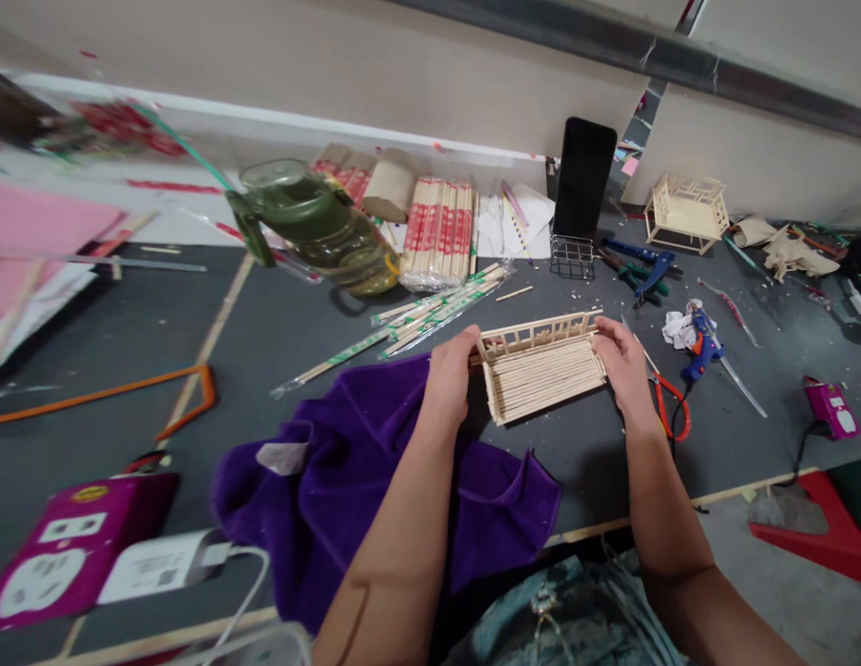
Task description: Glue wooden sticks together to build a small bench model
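Between my two hands is a small model bed built of thin wooden sticks, with a slatted base and a low railing along its far side. My left hand grips its left end, and my right hand grips its right end. The model is tilted a little towards me above the dark table. Below my left forearm lies a purple cloth. Orange-handled scissors rest just right of my right hand. A similar finished-looking stick model stands at the back right.
Paper-wrapped chopsticks and a bundle of them lie behind, beside a green-topped jug. A phone leans on a wire stand. Pliers, a blue glue gun, an orange saw frame and a purple power socket lie around.
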A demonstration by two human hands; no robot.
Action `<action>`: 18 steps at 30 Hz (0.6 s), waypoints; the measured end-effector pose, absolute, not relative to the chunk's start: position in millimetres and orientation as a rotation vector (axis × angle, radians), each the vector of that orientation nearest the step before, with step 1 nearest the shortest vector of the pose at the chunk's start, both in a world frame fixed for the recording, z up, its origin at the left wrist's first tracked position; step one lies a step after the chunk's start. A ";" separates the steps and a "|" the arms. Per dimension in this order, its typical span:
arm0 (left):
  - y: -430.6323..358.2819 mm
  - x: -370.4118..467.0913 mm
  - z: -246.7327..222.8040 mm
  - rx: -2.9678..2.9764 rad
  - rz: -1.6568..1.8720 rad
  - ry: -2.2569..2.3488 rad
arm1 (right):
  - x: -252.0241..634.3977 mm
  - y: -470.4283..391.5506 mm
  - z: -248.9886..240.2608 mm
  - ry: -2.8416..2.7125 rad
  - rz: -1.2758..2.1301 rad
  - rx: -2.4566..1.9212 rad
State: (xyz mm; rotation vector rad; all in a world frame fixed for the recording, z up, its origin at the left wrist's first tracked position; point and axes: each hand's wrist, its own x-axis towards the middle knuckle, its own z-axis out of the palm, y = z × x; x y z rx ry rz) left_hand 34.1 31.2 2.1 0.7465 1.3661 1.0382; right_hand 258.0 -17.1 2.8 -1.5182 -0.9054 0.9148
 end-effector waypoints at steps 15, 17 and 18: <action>29.2 34.6 3.1 0.755 1.034 1.358 | 255.6 -18.1 8.6 -0.894 0.902 -1.539; 29.0 34.4 3.5 0.751 1.032 1.351 | 255.6 -18.2 8.8 -0.895 0.900 -1.540; 29.0 34.3 3.9 0.751 1.029 1.350 | 255.6 -18.2 8.7 -0.894 0.901 -1.539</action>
